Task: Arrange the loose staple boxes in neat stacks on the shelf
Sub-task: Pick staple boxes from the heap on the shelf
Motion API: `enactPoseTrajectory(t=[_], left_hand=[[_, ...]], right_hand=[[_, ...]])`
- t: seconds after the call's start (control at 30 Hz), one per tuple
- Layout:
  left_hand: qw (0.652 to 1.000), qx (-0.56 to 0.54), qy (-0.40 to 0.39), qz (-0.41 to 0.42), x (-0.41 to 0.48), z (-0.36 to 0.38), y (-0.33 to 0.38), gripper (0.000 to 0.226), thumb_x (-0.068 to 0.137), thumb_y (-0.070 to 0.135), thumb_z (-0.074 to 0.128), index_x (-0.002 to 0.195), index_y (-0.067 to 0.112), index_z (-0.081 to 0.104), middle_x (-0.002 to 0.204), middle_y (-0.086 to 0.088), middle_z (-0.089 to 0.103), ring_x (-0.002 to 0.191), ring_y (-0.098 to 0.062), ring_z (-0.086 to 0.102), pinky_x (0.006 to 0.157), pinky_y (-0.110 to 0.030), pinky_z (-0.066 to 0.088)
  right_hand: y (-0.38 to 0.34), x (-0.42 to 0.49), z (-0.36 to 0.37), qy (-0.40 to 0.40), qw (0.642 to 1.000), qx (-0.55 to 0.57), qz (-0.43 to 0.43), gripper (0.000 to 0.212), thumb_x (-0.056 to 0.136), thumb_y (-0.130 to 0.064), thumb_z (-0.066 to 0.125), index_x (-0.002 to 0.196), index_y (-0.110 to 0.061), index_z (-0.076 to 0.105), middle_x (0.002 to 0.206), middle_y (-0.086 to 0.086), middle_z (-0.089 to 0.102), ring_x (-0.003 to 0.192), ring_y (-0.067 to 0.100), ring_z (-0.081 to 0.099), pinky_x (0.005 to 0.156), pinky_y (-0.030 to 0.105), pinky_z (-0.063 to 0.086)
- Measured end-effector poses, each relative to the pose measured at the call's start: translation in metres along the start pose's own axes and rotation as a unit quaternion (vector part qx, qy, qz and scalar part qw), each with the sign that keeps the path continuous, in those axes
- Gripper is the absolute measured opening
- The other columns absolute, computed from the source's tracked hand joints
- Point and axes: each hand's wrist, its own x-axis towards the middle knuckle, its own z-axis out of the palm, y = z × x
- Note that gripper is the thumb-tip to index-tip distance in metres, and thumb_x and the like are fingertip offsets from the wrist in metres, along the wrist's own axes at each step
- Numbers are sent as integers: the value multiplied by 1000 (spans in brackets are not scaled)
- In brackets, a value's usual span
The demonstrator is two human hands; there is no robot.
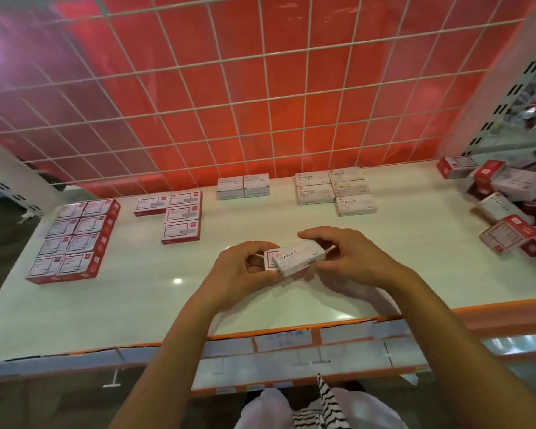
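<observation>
Over the middle of the white shelf (143,292), both my hands hold small staple boxes. My right hand (350,258) grips a white box marked STAPLES (297,257) by its right end. My left hand (242,267) holds a second box with a red edge (270,258), mostly hidden under the white one. Neat groups stand at the back: red-edged boxes in a block (75,239) at far left, more red-edged ones (180,215), a grey pair (243,186), and white STAPLES boxes (338,188). A loose heap of boxes (514,205) lies at the right end.
A white wire grid (260,88) over a red back panel closes the shelf behind. The front edge carries an orange strip with price-label holders (285,339). A perforated upright (526,75) stands at the right, with another shelf of goods beyond it.
</observation>
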Motion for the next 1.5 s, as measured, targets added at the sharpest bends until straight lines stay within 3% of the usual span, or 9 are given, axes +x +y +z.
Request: enactPoseTrajectory(t=[0.2,0.4,0.57,0.67,0.8,1.07,1.27,1.4,1.5], left_hand=[[1000,-3,13,2,-8,-22,-17,40,80,10,74,109,34,61,97,26,61,86,15,60,76,-7,50],[1000,3,26,9,-19,-43,-34,43,75,24,80,113,32,62,102,24,62,91,12,60,76,-8,49],[997,39,62,30,-30,-63,-47,41,76,26,79,111,34,59,105,19,59,92,6,58,74,-2,44],[992,81,83,48,-35,-75,-53,42,77,27,77,112,38,57,102,16,50,88,2,52,71,0,41],[992,73,97,40,-41,-89,-64,42,78,28,77,113,42,57,101,13,53,86,-3,53,69,-2,42],[993,49,108,9,-44,-87,-65,38,78,32,75,109,43,55,100,13,55,86,0,56,67,-2,44],[989,59,136,4,-47,-75,-55,48,77,25,78,122,28,61,105,10,55,90,-1,56,71,-1,44],[983,70,169,0,-51,-68,-47,45,76,26,78,117,33,61,100,15,52,84,6,55,69,-1,43],[977,80,195,-8,-56,-65,-47,46,75,27,80,116,34,62,100,14,51,83,7,55,68,0,43]], right_hand=[[-17,2,21,28,1000,11,11,42,79,-19,75,114,-32,57,105,-21,60,95,0,58,78,15,51],[-32,9,44,57,998,-20,-3,41,75,-20,79,105,-39,58,103,-10,57,90,6,54,70,11,47],[-44,11,64,123,992,14,2,41,73,-16,80,97,-42,58,97,-12,63,85,12,55,66,23,50],[-45,10,77,162,985,46,19,40,74,-13,79,101,-36,62,96,-10,67,87,12,57,67,23,50],[-45,8,88,199,976,64,54,42,73,-10,78,103,-35,62,96,-13,67,83,11,59,64,17,48],[-55,6,88,186,978,76,59,39,75,-9,77,102,-32,60,92,-22,62,78,-12,54,61,7,43],[-50,7,77,155,983,84,44,38,76,-12,78,104,-30,61,96,-24,62,86,-6,57,61,9,47],[-45,8,75,150,980,123,50,38,75,-9,78,101,-31,62,93,-19,66,83,5,58,61,16,49],[-45,7,75,129,983,124,42,37,77,-10,77,103,-32,61,96,-22,65,87,-2,56,64,14,49]])
